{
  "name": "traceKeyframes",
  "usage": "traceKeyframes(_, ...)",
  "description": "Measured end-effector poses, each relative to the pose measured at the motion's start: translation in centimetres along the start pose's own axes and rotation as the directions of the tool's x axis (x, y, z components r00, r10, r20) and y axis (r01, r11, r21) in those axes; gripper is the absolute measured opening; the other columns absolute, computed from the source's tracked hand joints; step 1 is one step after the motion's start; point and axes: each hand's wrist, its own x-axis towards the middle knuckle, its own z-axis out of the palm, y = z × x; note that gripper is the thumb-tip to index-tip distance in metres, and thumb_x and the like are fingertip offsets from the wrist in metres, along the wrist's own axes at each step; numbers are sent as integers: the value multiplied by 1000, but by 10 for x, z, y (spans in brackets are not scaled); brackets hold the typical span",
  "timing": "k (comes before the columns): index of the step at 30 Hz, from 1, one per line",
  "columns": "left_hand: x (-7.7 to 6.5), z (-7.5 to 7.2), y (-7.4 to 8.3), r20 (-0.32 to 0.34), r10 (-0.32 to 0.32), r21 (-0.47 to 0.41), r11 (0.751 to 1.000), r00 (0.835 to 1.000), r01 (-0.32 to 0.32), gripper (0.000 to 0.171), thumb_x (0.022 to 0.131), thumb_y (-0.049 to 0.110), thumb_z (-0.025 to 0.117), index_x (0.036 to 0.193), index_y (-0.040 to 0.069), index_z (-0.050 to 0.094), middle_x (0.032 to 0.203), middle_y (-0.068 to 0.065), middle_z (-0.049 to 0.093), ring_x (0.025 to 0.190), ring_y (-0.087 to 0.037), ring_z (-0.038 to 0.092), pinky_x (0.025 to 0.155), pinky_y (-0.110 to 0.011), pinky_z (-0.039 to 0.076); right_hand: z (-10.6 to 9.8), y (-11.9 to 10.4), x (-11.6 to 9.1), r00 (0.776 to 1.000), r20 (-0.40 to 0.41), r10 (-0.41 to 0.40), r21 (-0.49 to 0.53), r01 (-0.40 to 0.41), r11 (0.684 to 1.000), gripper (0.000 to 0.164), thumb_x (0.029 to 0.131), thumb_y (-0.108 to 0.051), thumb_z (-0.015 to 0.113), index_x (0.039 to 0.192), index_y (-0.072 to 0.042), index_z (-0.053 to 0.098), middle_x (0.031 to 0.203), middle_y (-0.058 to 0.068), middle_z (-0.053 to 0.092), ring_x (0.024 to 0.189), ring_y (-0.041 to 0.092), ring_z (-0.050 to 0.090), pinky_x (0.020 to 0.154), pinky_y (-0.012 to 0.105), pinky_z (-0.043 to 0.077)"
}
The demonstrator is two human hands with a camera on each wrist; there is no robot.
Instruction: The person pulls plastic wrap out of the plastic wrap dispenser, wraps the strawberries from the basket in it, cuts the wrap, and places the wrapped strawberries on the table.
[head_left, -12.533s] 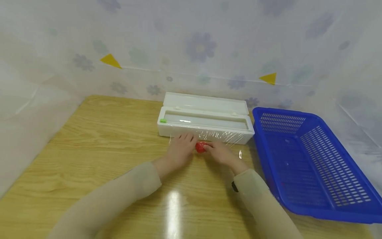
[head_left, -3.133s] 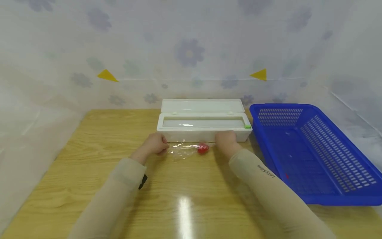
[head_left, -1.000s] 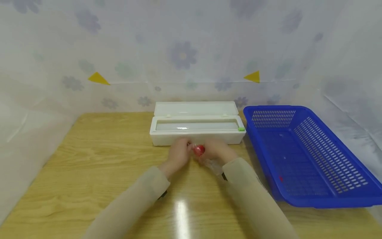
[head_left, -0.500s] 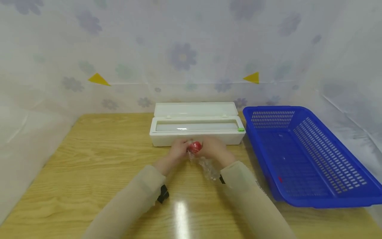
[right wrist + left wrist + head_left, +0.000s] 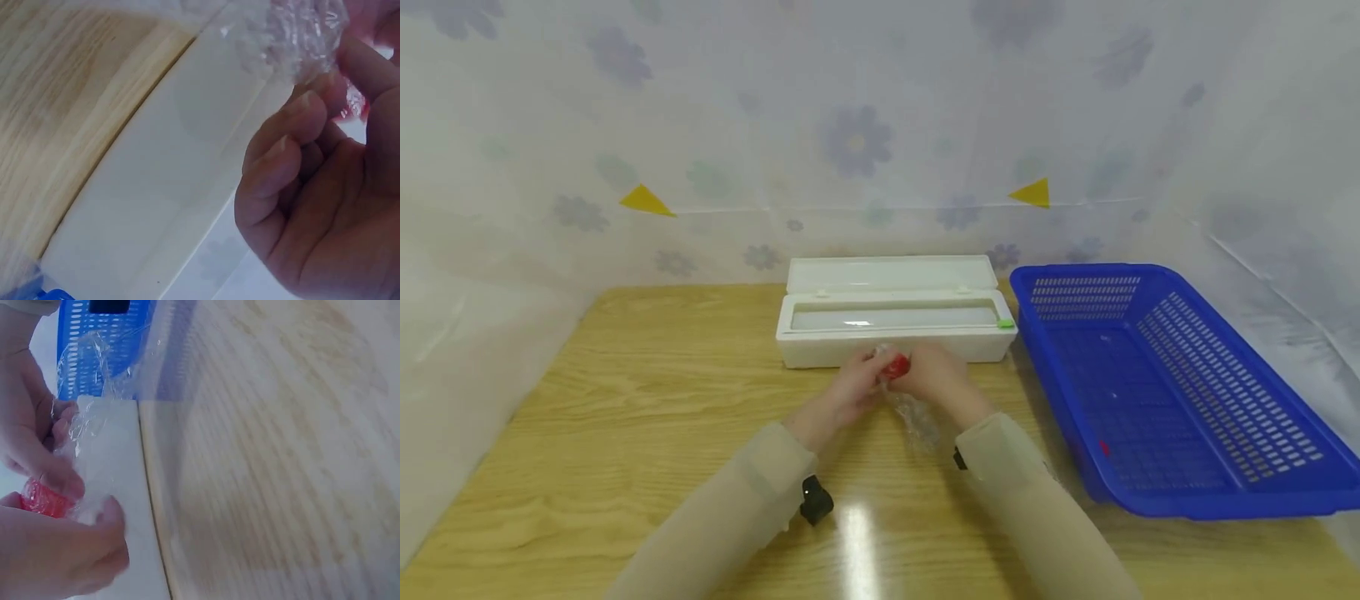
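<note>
A small rounded red thing (image 5: pixel 897 366) is held between both hands just in front of a white cling film dispenser (image 5: pixel 891 346). Clear cling film (image 5: pixel 917 421) is wrapped about it, with a crumpled loose tail hanging toward the person. My left hand (image 5: pixel 852 387) pinches the wrapped red thing from the left. From the right, my right hand (image 5: pixel 938 377) grips it with thumb and forefinger; its other fingers (image 5: pixel 275 162) are curled in. In the left wrist view, the red thing (image 5: pixel 45 499) shows between the two hands, partly covered by them.
The dispenser's lid (image 5: pixel 891 273) stands open at the back, and a green slide cutter (image 5: pixel 1005 324) sits at its right end. A large blue plastic basket (image 5: pixel 1063 433) stands at the right, with a small red bit (image 5: pixel 1104 448) visible low on its near left side.
The cutter has gone from the dispenser's left end to its right. The red thing, earlier on the table with film spread out, is now wrapped and held. Lately the left thumb has moved over it.
</note>
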Motion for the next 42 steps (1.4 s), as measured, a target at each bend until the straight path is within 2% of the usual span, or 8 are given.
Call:
traceKeyframes(9,-7,1,13,-140,25,41,999,990,-19,51,98,22,48,136,-6,31,114,-15,56,91,-14,57,91,-27,50,-8,15,-7,982,131,-132,207,104,973,26,81,-23,71,96,-2,64,73,4,62,62,13,54,56,23,44)
traceKeyframes(16,-6,6,16,-93,35,66,997,995,-29,39,98,21,47,126,-6,49,107,-11,61,86,-9,60,79,-19,53,-7,16,-9,976,200,-83,343,10,939,14,83,-14,68,86,-2,61,66,4,60,58,12,53,52,22,45)
traceKeyframes(20,-8,7,17,-67,26,108,994,997,-19,36,99,24,45,121,-3,56,98,-4,64,81,-5,59,78,-19,51,-5,21,-6,993,103,-59,457,5,889,18,82,-10,68,93,2,60,85,12,64,71,16,59,63,26,52)
traceKeyframes(23,-9,6,19,-72,17,165,986,997,-4,38,99,28,44,119,-1,58,92,0,64,80,-5,57,82,-23,47,-4,25,-4,994,49,-96,574,51,817,33,81,-5,64,110,6,54,109,23,62,90,26,63,80,33,54)
traceKeyframes(28,-9,5,21,-86,-16,216,976,996,35,44,98,34,45,126,1,53,119,-8,57,107,-21,52,96,-39,43,-7,29,-3,987,77,-141,716,44,697,64,80,1,55,140,4,31,135,28,47,118,36,53,100,42,43)
traceKeyframes(31,-9,3,21,-42,-61,140,988,997,67,47,99,34,43,133,2,45,134,-16,47,122,-32,45,104,-48,39,-8,30,-3,985,91,-148,747,31,664,69,81,2,54,144,0,27,140,25,42,124,36,47,105,45,38)
traceKeyframes(35,-8,0,21,34,-84,50,995,996,82,45,101,30,38,136,1,39,133,-20,48,112,-28,54,103,-46,42,-7,29,-3,983,72,-172,766,56,641,62,84,3,54,142,2,31,138,26,44,126,37,45,106,45,37)
traceKeyframes(42,-9,-1,18,69,-23,103,995,997,16,40,101,21,42,132,-4,43,126,-22,55,93,-14,61,103,-45,41,-8,23,-4,992,66,-110,826,8,563,58,94,-13,50,144,3,25,143,25,37,123,37,49,102,42,43)
